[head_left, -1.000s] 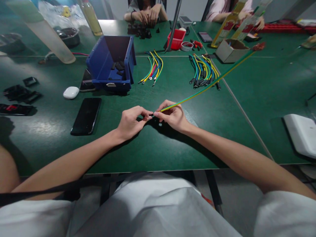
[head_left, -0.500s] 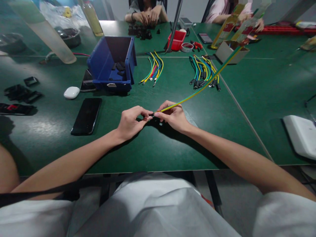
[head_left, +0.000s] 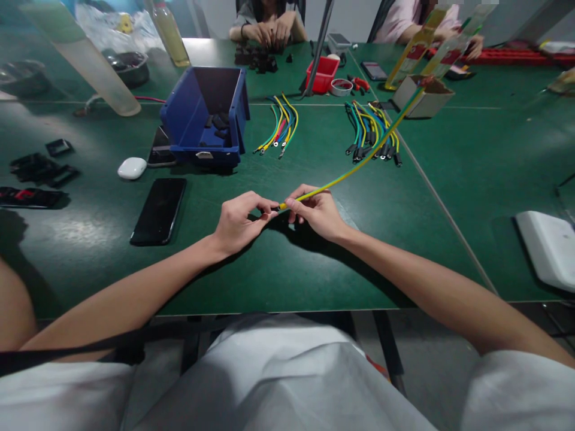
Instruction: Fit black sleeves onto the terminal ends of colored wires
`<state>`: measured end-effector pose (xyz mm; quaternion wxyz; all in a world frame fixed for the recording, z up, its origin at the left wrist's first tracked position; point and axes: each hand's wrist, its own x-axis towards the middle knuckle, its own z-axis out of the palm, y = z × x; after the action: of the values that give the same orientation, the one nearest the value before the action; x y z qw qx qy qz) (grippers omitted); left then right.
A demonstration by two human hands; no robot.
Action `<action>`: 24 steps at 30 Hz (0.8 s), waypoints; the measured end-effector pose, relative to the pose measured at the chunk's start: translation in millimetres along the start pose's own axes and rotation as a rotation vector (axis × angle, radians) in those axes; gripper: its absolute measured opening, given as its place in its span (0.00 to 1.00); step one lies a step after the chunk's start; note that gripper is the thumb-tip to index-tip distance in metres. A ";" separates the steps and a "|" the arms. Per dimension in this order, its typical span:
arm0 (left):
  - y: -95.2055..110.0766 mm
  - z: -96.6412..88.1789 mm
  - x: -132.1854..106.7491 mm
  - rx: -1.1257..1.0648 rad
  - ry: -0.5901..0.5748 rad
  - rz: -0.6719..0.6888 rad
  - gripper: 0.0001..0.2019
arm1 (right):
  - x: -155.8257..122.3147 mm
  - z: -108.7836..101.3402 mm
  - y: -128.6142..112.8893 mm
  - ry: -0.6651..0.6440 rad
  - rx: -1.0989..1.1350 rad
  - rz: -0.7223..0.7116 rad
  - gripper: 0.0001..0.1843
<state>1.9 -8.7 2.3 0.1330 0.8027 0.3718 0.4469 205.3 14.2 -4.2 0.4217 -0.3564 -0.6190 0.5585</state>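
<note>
Wire (head_left: 342,178): far end swung left, now overlapping the box (head_left: 426,103) (contact unclear) | axis: rightward and away from left hand (head_left: 242,218), past right hand (head_left: 317,209) | left: pinching black piece (head_left: 275,208) at near end | right: pinching wire just beside, above surface (head_left: 287,275)

Glossy green tabletop (head_left: 291,275) reflecting light toward its left edge; pale wall (head_left: 357,17) beyond the far edge, grey floor (head_left: 429,347) below the near one.
</note>
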 end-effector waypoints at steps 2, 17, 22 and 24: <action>-0.6 0.1 -0.1 -0.002 0.006 0.009 0.06 | -0.3 -1.3 1.1 -0.022 -0.003 0.004 0.19; -1.8 0.2 0.7 -0.034 0.010 -0.008 0.06 | 0.7 1.3 -0.6 0.036 -0.022 -0.036 0.15; -0.7 0.3 1.4 -0.041 -0.002 -0.051 0.07 | -0.9 1.6 -0.4 0.053 -0.011 -0.056 0.12; -1.1 0.5 1.2 -0.039 -0.015 -0.058 0.07 | -1.1 1.7 0.5 0.055 -0.010 -0.064 0.11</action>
<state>2.1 -7.1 2.2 0.1645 0.7921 0.3852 0.4439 204.1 12.6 -4.9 0.4545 -0.3534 -0.6211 0.5317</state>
